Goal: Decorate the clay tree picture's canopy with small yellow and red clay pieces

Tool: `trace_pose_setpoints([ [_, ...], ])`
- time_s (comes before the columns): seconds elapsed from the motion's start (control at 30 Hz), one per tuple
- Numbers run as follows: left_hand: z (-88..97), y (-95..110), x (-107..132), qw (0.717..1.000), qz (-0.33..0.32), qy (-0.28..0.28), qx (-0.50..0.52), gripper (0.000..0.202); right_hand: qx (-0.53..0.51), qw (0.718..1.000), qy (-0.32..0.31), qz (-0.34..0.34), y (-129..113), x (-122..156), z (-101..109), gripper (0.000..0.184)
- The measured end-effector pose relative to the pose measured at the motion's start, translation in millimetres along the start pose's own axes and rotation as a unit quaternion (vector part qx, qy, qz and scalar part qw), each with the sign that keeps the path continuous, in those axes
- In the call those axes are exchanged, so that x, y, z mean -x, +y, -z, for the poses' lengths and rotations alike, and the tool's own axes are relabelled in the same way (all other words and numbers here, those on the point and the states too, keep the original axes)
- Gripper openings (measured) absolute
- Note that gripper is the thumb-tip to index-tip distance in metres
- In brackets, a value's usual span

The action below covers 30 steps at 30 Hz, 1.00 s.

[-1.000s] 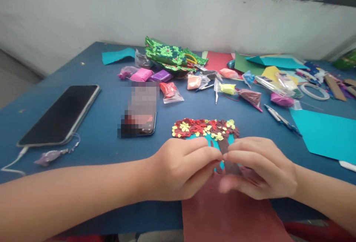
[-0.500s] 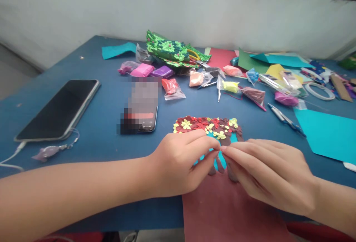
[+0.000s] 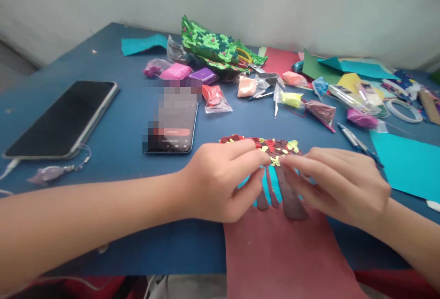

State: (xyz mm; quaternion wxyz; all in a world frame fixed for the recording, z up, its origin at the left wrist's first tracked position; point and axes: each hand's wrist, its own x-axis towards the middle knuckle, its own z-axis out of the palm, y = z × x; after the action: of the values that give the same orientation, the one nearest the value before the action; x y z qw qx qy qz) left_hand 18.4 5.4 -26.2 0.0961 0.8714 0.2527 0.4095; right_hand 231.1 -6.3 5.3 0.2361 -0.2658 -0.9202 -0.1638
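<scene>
A craft picture [image 3: 271, 187] lies in front of me, with brown clay-like trunks on a turquoise strip below a band of red, maroon and yellow petals. My left hand [image 3: 228, 182] is over its left side, index fingertip beside a yellow flower [image 3: 275, 160]; a gap shows between thumb and index finger. From the right, my right hand [image 3: 338, 182] has its fingers pressed together by the same flower. Whatever may be pinched there is too small to make out. A maroon sheet [image 3: 285, 253] extends below the picture, past the table's front edge.
Two phones, a large dark one [image 3: 65, 118] and a partly blurred one [image 3: 178, 122], lie left. Behind are bagged clay packets [image 3: 215, 97], a green flowered craft piece [image 3: 215, 47] and coloured papers. A pen [image 3: 357, 143] and turquoise sheet [image 3: 407, 166] lie right.
Both hands have moved up from the trunks to the petal band. My fingertips, which met in a pinch before, are now slightly apart. The camera view has shifted a little.
</scene>
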Motion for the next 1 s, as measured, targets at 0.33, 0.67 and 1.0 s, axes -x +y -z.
trace_pose_setpoints([
  [0.33, -1.4, -14.6, -2.3, 0.992, 0.072, -0.052, -0.09, 0.026, 0.035, 0.999, -0.001, 0.028, 16.5, -0.5, -37.7, 0.005],
  [0.67, -1.9, -15.9, -1.0, 0.987, 0.077, -0.073, -0.12, 0.028, 0.032, 0.998, -0.036, 0.031, 12.4, -0.2, -33.3, 0.004],
  [1.0, -3.4, -15.8, -1.0, 0.985, 0.075, -0.079, -0.136, 0.027, 0.05, 0.997, -0.042, 0.039, 12.3, 0.3, -31.4, 0.002],
])
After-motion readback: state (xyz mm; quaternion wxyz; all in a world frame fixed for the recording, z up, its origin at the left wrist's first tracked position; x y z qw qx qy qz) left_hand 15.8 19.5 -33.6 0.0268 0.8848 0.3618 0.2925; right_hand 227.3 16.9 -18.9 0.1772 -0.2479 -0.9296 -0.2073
